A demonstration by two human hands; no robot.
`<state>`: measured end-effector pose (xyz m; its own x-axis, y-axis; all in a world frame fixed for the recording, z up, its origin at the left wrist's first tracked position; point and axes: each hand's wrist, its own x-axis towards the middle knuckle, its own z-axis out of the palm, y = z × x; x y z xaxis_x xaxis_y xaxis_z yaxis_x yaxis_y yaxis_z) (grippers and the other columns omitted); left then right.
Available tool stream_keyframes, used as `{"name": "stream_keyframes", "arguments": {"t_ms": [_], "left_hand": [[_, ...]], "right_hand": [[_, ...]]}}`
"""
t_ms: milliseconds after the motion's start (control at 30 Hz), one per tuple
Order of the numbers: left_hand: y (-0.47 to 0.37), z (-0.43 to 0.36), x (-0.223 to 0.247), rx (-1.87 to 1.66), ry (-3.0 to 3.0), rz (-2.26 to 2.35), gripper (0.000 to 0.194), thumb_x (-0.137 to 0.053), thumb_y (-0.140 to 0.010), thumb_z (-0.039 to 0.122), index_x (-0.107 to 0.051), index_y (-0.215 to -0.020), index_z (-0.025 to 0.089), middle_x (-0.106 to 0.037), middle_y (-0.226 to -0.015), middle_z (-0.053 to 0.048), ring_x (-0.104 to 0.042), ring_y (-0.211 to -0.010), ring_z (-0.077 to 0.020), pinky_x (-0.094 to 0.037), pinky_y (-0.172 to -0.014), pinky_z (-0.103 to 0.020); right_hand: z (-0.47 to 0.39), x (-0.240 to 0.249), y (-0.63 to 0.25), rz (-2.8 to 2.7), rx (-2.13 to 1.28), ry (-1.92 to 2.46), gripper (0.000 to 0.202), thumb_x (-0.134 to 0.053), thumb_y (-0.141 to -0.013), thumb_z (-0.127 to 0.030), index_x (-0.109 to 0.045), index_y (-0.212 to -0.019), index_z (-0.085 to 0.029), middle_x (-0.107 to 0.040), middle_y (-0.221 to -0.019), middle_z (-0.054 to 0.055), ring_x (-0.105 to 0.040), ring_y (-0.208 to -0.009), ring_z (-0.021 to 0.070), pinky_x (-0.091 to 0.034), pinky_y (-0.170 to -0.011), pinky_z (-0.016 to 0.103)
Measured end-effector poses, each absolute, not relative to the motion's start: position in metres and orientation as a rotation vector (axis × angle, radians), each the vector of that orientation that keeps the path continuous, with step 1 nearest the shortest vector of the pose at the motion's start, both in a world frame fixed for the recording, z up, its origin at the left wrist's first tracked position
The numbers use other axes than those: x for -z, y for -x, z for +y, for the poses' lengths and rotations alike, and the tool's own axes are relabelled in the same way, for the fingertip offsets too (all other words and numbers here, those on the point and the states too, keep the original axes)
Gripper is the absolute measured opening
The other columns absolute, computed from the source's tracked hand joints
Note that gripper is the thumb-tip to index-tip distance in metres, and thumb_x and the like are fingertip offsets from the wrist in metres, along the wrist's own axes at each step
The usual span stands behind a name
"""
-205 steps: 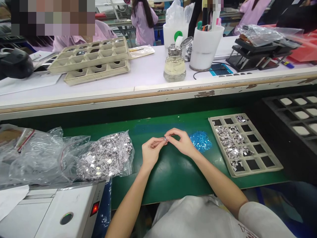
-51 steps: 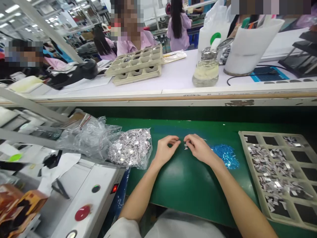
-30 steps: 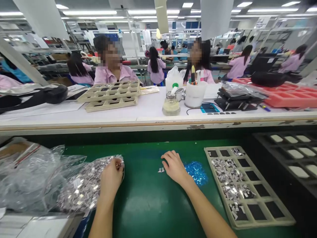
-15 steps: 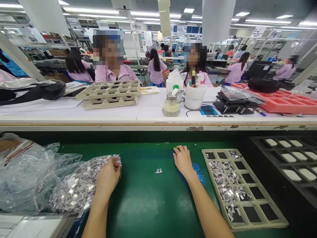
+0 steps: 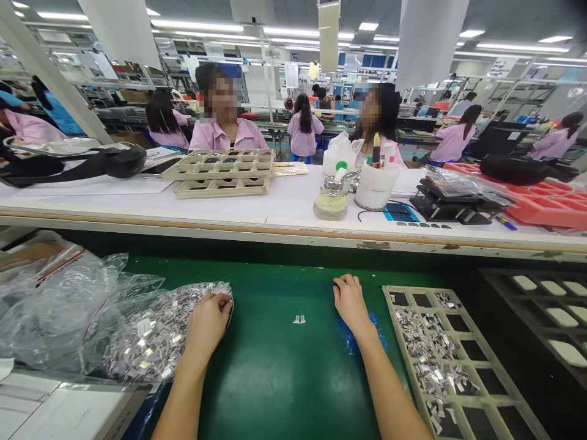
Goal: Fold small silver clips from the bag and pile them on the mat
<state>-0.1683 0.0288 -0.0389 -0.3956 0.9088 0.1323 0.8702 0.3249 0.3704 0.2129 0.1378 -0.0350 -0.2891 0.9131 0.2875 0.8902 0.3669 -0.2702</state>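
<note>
Silvery pieces [image 5: 147, 342] fill the bag [image 5: 227, 287] beneath and beside the left hand [image 5: 205, 321], its fingers curled nearly closed, grip unclear. Two loose ones lie between the hands, nearer the right hand [image 5: 351, 302], loosely curled, contents hidden.

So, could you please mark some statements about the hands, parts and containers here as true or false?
1. The left hand is at the clear plastic bag of small silvery pieces. True.
2. The right hand is inside the beige grid tray. False: it is left of that tray, beside the shiny blue pile.
3. Two small whitish pieces lie on the green tabletop between the hands. True.
4. Every compartment of the tray holds silvery pieces. False: several show only black bottoms.
5. The glass jar stands on the white upper surface. True.
</note>
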Motion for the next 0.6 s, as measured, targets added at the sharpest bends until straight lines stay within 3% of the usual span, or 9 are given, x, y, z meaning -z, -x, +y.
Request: {"name": "stream_keyframes", "arguments": {"t_ms": [400, 600], "left_hand": [[0.156, 0.029, 0.026, -0.694, -1.7, 2.431, 0.024, -0.053, -0.097, 0.025, -0.075, -0.105, 0.016, -0.074, -0.103, -0.015, -0.07, -0.095, -0.0315, -0.048, -0.084, -0.037], [0.149, 0.029, 0.023, -0.76, -1.667, 2.456, 0.024, -0.052, -0.097, 0.021, -0.076, -0.096, 0.019, -0.073, -0.097, -0.013, -0.069, -0.086, -0.0282, -0.046, -0.075, -0.034]], "right_hand": [[0.143, 0.036, -0.219, -2.199, -0.088, 1.544, 0.032, -0.047, -0.102, -0.023, -0.075, -0.117, -0.013, -0.063, -0.109, 0.018, -0.055, -0.103, 0.0336, -0.049, -0.094, 0.047], [0.153, 0.044, -0.224, -2.213, -0.09, 1.524, 0.033, -0.048, -0.103, -0.029, -0.073, -0.117, -0.014, -0.065, -0.11, 0.017, -0.057, -0.103, 0.0331, -0.049, -0.091, 0.046]]}}
